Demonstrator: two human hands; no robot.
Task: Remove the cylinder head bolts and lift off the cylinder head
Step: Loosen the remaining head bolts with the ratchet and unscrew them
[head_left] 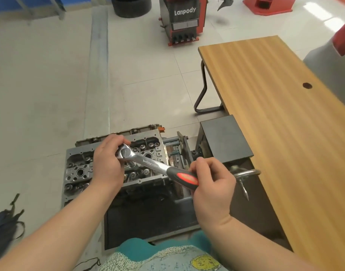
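The grey cylinder head [77,171], its valve springs and bolt wells exposed, sits on an engine held in a dark stand [148,218]. A chrome ratchet wrench [148,163] with a red and black grip lies across the head's right half. My left hand [107,161] cups the ratchet's head and presses it down over the middle of the cylinder head. My right hand [210,184] is closed around the red and black grip at the wrench's right end. The socket and bolt under the ratchet head are hidden by my left hand.
A wooden table [281,122] runs along the right, touching the stand's black box [224,139]. A metal crank handle [246,175] sticks out beside my right hand. A red tyre machine [182,20] and tyres stand at the back. A dark bag [5,227] lies lower left.
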